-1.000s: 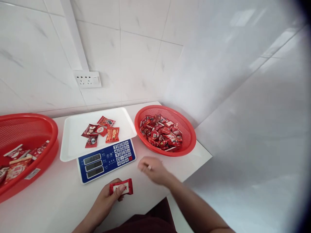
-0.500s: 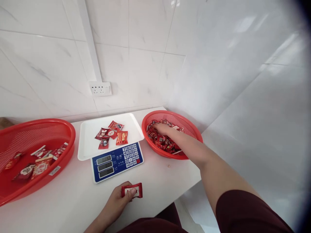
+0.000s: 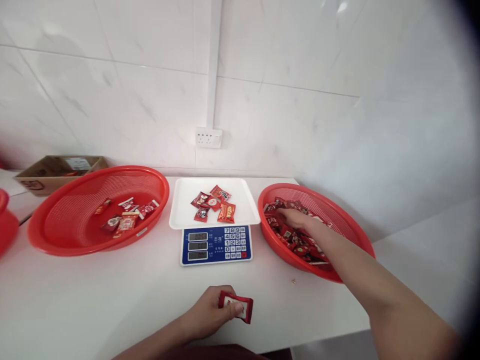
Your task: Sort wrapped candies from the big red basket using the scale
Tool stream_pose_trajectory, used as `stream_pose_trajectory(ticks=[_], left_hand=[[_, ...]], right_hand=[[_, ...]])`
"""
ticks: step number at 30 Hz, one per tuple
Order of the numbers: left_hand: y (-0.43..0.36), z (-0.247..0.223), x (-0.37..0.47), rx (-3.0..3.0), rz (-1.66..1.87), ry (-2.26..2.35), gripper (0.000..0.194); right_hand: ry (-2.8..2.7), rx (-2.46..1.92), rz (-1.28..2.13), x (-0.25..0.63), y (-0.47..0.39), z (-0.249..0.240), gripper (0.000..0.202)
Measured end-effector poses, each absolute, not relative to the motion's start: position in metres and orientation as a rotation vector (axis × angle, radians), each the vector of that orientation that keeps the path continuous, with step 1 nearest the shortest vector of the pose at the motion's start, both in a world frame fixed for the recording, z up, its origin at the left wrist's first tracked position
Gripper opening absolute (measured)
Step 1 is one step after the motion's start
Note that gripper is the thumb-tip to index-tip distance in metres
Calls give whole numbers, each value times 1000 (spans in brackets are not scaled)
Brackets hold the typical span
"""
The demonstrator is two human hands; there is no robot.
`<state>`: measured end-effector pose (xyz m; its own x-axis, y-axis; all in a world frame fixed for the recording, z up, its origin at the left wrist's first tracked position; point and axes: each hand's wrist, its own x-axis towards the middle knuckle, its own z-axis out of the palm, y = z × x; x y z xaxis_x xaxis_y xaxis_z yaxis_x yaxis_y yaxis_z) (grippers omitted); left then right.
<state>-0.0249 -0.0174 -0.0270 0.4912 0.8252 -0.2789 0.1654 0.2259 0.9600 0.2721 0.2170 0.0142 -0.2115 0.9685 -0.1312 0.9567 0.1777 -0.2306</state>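
My left hand (image 3: 212, 312) is closed on a red-and-white wrapped candy (image 3: 237, 306), the thumb lying across its front, above the near part of the table. My right hand (image 3: 298, 218) reaches down into the right red basket (image 3: 360, 242), among many red wrapped candies (image 3: 296, 245). Its fingertips touch the red wrappers and are partly hidden, so their grip is unclear. Between the baskets stands a digital scale (image 3: 216, 246) with a white tray (image 3: 183, 210). Several red candy packets (image 3: 227, 212) lie in a loose group on that tray.
A left red basket (image 3: 67, 240) holds several wrapped candies (image 3: 127, 221). Behind it sits an open cardboard box (image 3: 45, 180). Part of another red basket (image 3: 5, 225) shows at the left edge. A wall socket (image 3: 208, 137) is above the scale, and a tiny crumb (image 3: 293, 281) lies near the right basket.
My view has turned left, bringing the cardboard box and another basket into sight. The candy in my left hand tilts a little more. My right hand is still in the right basket.
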Motion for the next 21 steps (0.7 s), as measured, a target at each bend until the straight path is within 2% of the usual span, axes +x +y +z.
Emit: stream_pose_trajectory(ticks=[3, 7, 12, 15, 17, 19, 21], left_hand=[[-18, -29, -27, 1303, 608, 997, 46], [-18, -27, -28, 1317, 619, 992, 46], [-19, -24, -27, 1296, 606, 986, 47], [-19, -25, -26, 1272, 595, 971, 47], [-19, -26, -26, 1270, 592, 970, 47], [-19, -27, -26, 1280, 589, 979, 47], [-19, -28, -26, 1294, 585, 990, 47]], right_hand=[[-2496, -1936, 508, 273, 221, 14, 31], [-2527, -1949, 547, 270, 219, 23, 21], [-2372, -1952, 369, 267, 213, 51, 11], [-2284, -1867, 289, 246, 203, 73, 19], [-2275, -1740, 349, 220, 191, 87, 23], [-2283, -1513, 626, 188, 176, 95, 21], [-2308, -1443, 760, 158, 164, 97, 19]])
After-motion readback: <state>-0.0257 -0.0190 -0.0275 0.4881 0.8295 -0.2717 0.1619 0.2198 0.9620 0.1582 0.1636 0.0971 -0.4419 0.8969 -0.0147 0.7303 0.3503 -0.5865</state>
